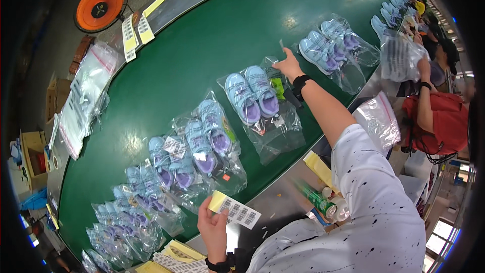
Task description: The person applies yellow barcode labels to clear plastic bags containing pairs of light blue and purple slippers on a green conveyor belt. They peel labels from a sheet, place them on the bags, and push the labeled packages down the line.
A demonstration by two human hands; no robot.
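A sheet of barcode labels point(236, 211) with a yellow end is pinched between the thumb and fingers of my left hand point(213, 227), above the belt's near edge. My right hand point(289, 66) reaches over the green belt, with a small pale strip point(282, 45) at its index fingertip; whether this is a label I cannot tell. Below and left of that hand lies a pair of light blue shoes point(248, 93) with purple linings in a clear bag. Another bagged pair point(331, 43) lies to its right. More bagged shoes point(204, 136) run down the belt towards the lower left.
Clear plastic bags point(88, 91) and label strips point(130, 38) lie along the far metal edge, near an orange fan point(101, 6). A green can point(323, 205) and yellow-backed labels point(318, 167) are near me. At right, a person in red point(439, 124) handles a clear bag point(401, 55).
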